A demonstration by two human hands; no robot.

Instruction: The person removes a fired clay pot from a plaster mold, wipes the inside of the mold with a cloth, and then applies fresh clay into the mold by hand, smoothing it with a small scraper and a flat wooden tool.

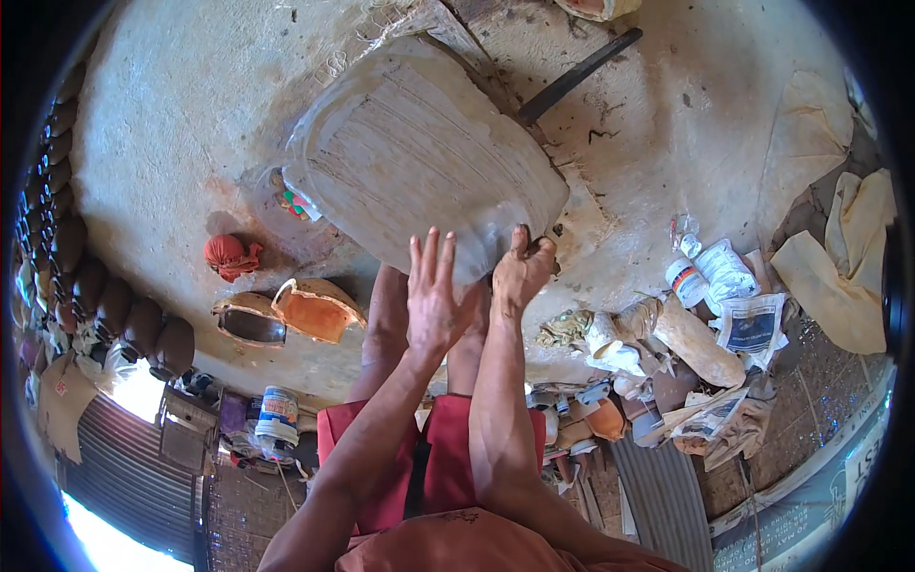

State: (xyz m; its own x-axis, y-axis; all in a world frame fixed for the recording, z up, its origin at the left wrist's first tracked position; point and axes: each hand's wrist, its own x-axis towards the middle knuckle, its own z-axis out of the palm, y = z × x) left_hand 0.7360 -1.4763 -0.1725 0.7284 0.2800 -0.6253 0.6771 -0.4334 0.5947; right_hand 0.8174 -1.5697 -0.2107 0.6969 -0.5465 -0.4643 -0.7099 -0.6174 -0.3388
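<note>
A large grey slab (410,153) with rounded corners and long grooves across its top lies in front of me, with a smoother, glossy patch near its near edge. My left hand (434,296) is at that near edge, fingers stretched out and spread, with nothing gripped. To its right, my right hand (520,272) has its fingers curled at the slab's near right corner, gripping the edge; whatever lies under those fingers is partly hidden. A long dark blade or bar (577,76) sticks out beyond the slab's far right side.
A red cloth bundle (229,257), two hollow clay moulds (315,315) and small coloured items (294,202) are at left. Rows of dark pots (143,329) line the left rim. Paper, tubs (688,281), cloths and a pale cylindrical bundle (696,343) crowd the right. My legs are below the slab.
</note>
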